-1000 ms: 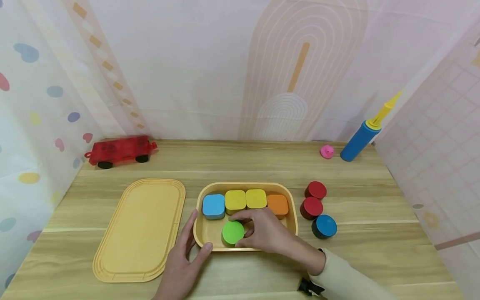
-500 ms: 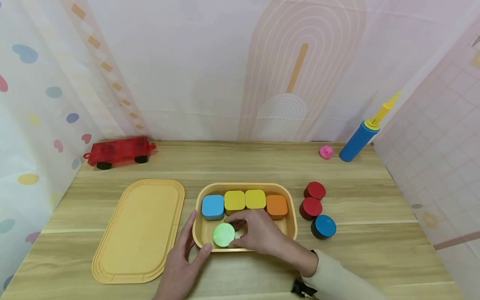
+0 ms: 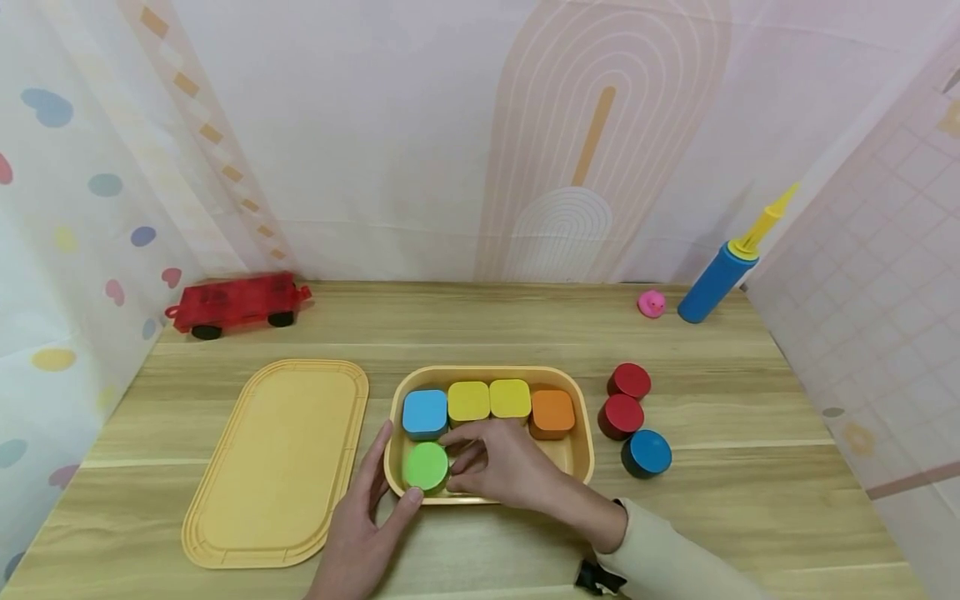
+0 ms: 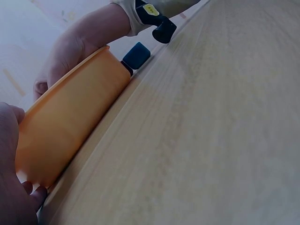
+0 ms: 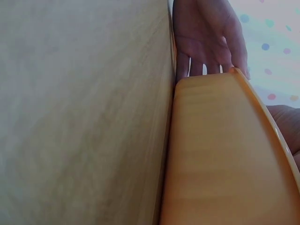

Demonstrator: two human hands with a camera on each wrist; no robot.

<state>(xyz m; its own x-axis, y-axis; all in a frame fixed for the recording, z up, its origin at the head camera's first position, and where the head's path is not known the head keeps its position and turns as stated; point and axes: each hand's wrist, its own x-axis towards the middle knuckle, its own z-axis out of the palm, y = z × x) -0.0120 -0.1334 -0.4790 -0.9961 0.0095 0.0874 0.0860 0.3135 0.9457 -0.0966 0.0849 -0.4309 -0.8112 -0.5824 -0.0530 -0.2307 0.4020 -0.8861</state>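
In the head view a yellow-orange tray (image 3: pixel 583 467) holds a row of rounded-square blocks: a blue one (image 3: pixel 425 411), two yellow ones (image 3: pixel 468 401) and an orange one (image 3: pixel 552 411). A round green block (image 3: pixel 426 467) lies in the tray's front left corner. My right hand (image 3: pixel 510 467) reaches over the front rim, its thumb and fingertips at the green block's right side, not wrapped round it. With straight fingers, my left hand (image 3: pixel 363 517) rests against the tray's left end, thumb at the front corner; the right wrist view shows that left hand (image 5: pixel 206 37) too.
Left of the tray lies a flat yellow lid (image 3: pixel 277 462). Two round red blocks (image 3: pixel 628 381) and a round blue block (image 3: pixel 647 453) stand to its right. Farther back are a red toy wagon (image 3: pixel 238 302), a pink toy duck (image 3: pixel 652 303) and a blue-and-yellow pump (image 3: pixel 718 279).
The green block has slid left along the tray's front side into the corner, my right hand moving with it. Its fingers now sit farther to the block's right edge. My left hand stays put.
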